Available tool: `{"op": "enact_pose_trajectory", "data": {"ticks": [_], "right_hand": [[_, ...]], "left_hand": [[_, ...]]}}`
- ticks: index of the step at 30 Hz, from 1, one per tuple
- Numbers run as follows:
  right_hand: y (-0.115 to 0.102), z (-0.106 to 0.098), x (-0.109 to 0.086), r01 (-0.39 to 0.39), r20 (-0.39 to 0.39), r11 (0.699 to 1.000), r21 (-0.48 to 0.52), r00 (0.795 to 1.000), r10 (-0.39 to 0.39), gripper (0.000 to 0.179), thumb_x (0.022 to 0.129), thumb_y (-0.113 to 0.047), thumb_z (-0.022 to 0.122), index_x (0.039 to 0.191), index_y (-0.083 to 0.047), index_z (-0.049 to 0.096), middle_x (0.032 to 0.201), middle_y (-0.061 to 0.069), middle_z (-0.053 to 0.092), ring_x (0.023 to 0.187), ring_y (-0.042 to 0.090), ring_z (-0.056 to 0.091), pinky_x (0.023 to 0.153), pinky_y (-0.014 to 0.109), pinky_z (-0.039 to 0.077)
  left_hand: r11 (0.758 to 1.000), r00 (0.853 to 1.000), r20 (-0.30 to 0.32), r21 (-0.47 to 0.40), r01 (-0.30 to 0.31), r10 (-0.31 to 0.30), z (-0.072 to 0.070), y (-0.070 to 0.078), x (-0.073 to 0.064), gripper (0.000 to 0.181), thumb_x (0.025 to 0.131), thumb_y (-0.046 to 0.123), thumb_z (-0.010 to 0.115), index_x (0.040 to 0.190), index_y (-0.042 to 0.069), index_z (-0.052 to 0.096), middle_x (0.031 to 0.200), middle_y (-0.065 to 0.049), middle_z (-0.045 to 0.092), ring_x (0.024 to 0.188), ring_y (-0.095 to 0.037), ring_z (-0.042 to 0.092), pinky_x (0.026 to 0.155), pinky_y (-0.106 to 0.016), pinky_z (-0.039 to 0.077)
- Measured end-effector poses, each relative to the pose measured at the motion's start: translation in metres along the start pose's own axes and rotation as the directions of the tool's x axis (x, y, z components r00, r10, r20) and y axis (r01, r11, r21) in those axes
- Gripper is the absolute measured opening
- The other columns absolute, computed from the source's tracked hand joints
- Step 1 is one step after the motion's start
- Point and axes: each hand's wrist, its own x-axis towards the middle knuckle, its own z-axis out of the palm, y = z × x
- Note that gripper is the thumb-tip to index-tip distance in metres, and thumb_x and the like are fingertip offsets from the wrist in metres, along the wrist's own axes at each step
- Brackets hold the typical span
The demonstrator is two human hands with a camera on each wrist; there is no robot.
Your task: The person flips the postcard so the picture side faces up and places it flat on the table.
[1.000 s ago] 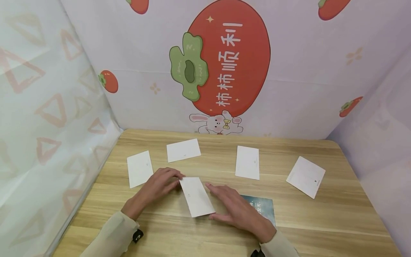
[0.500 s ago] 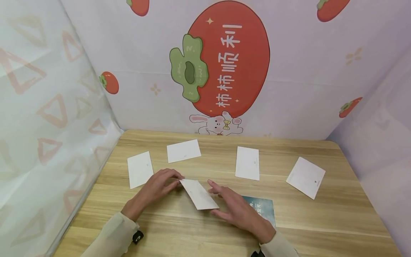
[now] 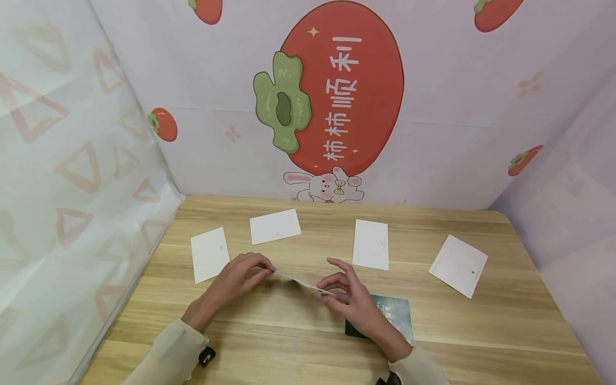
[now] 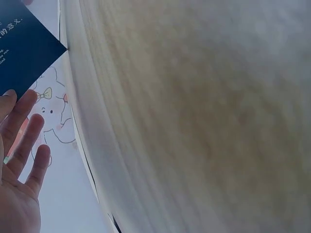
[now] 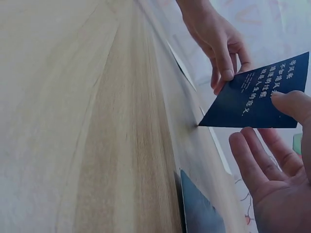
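Observation:
A postcard (image 5: 252,92) is held up between both hands, tilted almost edge-on in the head view. Its dark blue face with white writing shows in both wrist views. My left hand (image 3: 240,275) pinches one end of it with thumb and fingertips. At the other end, my right hand (image 3: 353,302) grips the card, with the thumb lying over the printed face in the right wrist view and the other fingers spread. Partly under the right forearm, a second postcard (image 3: 397,315) in teal and dark green lies picture side up on the table.
Several white-backed cards lie face down across the wooden table (image 3: 269,347): one at left (image 3: 210,255), one at back left (image 3: 275,226), one right of centre (image 3: 370,244), one at far right (image 3: 459,266). A printed backdrop (image 3: 433,107) rises behind the table.
The held postcard has tipped from showing its white back to nearly edge-on. My right hand has risen slightly and taken hold of its right end, while the left hand stays in place.

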Motion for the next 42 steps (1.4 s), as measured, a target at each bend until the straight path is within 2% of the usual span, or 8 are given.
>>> {"op": "enact_pose_trajectory", "data": {"ticks": [6, 10, 18, 21, 28, 32, 37, 42], "right_hand": [[0.0, 0.0, 0.001, -0.052, -0.041, 0.998, 0.039, 0.998, 0.054, 0.08, 0.105, -0.008, 0.073, 0.17, -0.01, 0.026, 0.122, 0.02, 0.072, 0.109, 0.015, 0.074, 0.093, 0.027, 0.066], [0.0, 0.001, 0.001, -0.074, -0.047, 0.996, 0.05, 0.996, 0.077, 0.081, 0.106, -0.009, 0.073, 0.171, -0.011, 0.024, 0.116, 0.022, 0.072, 0.101, 0.025, 0.078, 0.088, 0.029, 0.068], [0.001, 0.002, 0.002, -0.126, -0.054, 0.991, 0.045, 0.99, 0.128, 0.086, 0.104, -0.014, 0.076, 0.171, -0.016, 0.023, 0.137, 0.024, 0.071, 0.12, 0.026, 0.076, 0.092, 0.027, 0.066], [0.002, 0.002, 0.002, -0.139, -0.059, 0.989, 0.045, 0.988, 0.141, 0.088, 0.104, -0.015, 0.077, 0.172, -0.02, 0.021, 0.144, 0.023, 0.069, 0.121, 0.03, 0.076, 0.091, 0.026, 0.065], [0.002, 0.002, 0.001, -0.145, -0.056, 0.987, 0.069, 0.987, 0.149, 0.092, 0.103, -0.013, 0.078, 0.172, -0.027, 0.018, 0.145, 0.023, 0.068, 0.119, 0.031, 0.076, 0.089, 0.027, 0.066], [0.0, 0.003, 0.001, -0.157, -0.056, 0.984, 0.08, 0.985, 0.162, 0.093, 0.103, -0.012, 0.077, 0.172, -0.027, 0.018, 0.145, 0.022, 0.069, 0.12, 0.031, 0.076, 0.09, 0.028, 0.066], [-0.002, 0.004, 0.002, -0.189, -0.072, 0.98, 0.062, 0.978, 0.194, 0.091, 0.103, -0.013, 0.077, 0.173, -0.028, 0.019, 0.142, 0.022, 0.069, 0.116, 0.031, 0.077, 0.088, 0.027, 0.066], [-0.002, 0.006, 0.003, -0.222, -0.102, 0.975, 0.022, 0.97, 0.223, 0.088, 0.104, -0.013, 0.076, 0.173, -0.028, 0.024, 0.125, 0.022, 0.067, 0.089, 0.031, 0.079, 0.076, 0.035, 0.069]], "left_hand": [[0.998, 1.0, -0.005, -0.063, -0.001, 0.001, 0.0, 0.002, 0.002, 0.017, 0.096, 0.01, 0.083, 0.11, 0.018, 0.076, 0.108, 0.007, 0.08, 0.101, -0.011, 0.076, 0.093, -0.043, 0.064], [0.991, 0.999, 0.016, -0.128, 0.035, -0.033, -0.001, 0.006, 0.002, 0.017, 0.099, 0.01, 0.081, 0.114, 0.017, 0.076, 0.109, 0.006, 0.081, 0.099, -0.008, 0.077, 0.093, -0.041, 0.066], [0.933, 0.976, 0.078, -0.287, 0.217, -0.202, -0.004, 0.012, 0.004, 0.013, 0.104, 0.014, 0.075, 0.117, 0.017, 0.075, 0.101, 0.008, 0.081, 0.093, -0.004, 0.076, 0.087, -0.03, 0.067], [0.881, 0.955, 0.129, -0.37, 0.295, -0.266, -0.005, 0.014, 0.005, 0.013, 0.106, 0.016, 0.074, 0.119, 0.015, 0.074, 0.098, 0.004, 0.081, 0.089, -0.01, 0.078, 0.081, -0.03, 0.068], [0.689, 0.878, 0.287, -0.545, 0.478, -0.382, -0.006, 0.016, 0.006, 0.024, 0.108, 0.021, 0.071, 0.127, 0.006, 0.069, 0.101, -0.013, 0.078, 0.082, -0.025, 0.081, 0.071, -0.039, 0.07], [0.604, 0.84, 0.352, -0.584, 0.543, -0.414, -0.005, 0.015, 0.007, 0.03, 0.109, 0.023, 0.07, 0.13, 0.002, 0.066, 0.101, -0.015, 0.077, 0.079, -0.025, 0.081, 0.07, -0.041, 0.07], [0.539, 0.801, 0.421, -0.592, 0.598, -0.427, -0.005, 0.014, 0.006, 0.034, 0.111, 0.025, 0.067, 0.134, 0.001, 0.065, 0.103, -0.015, 0.079, 0.079, -0.029, 0.082, 0.07, -0.044, 0.07], [0.486, 0.764, 0.486, -0.59, 0.645, -0.424, -0.005, 0.013, 0.003, 0.034, 0.112, 0.024, 0.065, 0.136, 0.0, 0.063, 0.101, -0.014, 0.08, 0.08, -0.03, 0.082, 0.072, -0.044, 0.071]]}}
